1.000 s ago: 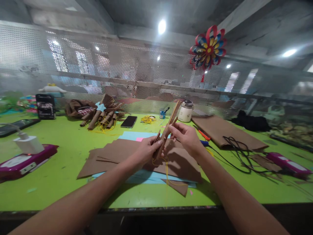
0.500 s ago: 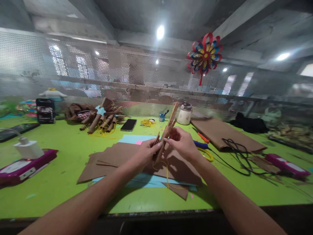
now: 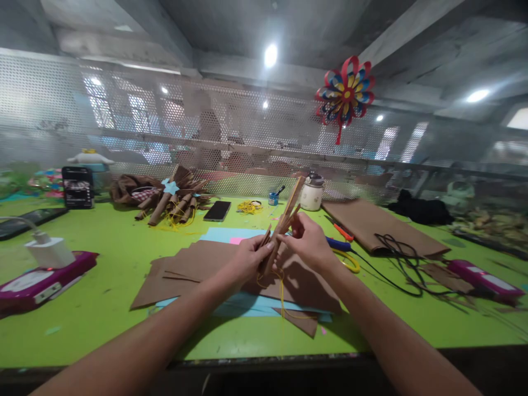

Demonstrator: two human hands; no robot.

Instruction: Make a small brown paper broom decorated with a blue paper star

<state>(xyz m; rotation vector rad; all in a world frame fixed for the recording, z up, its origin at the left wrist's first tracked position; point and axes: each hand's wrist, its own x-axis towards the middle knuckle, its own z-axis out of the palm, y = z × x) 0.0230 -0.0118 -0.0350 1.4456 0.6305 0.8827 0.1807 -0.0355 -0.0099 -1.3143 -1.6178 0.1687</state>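
Both my hands hold a bundle of folded brown paper strips (image 3: 284, 220) upright above the green table (image 3: 103, 275). My left hand (image 3: 247, 258) grips the lower part of the bundle, fingers closed round it. Higher up, my right hand (image 3: 307, 239) pinches the strips. A yellow string (image 3: 281, 286) hangs from the bottom of the bundle down to the table. Under my hands lie brown paper sheets (image 3: 193, 264) on light blue paper (image 3: 231, 232).
A heap of rolled brown paper pieces (image 3: 173, 201) and a black phone (image 3: 217, 210) lie at the back. Scissors (image 3: 344, 254), black cord (image 3: 400, 258) and a brown sheet (image 3: 371, 220) sit to the right. A pink-cased device with a white charger (image 3: 41, 269) is left. A perforated screen (image 3: 61, 110) bounds the rear.
The view tilted slightly between the first two frames. My right hand has shifted a little along the strips while my left keeps its grip; the bundle stays upright.
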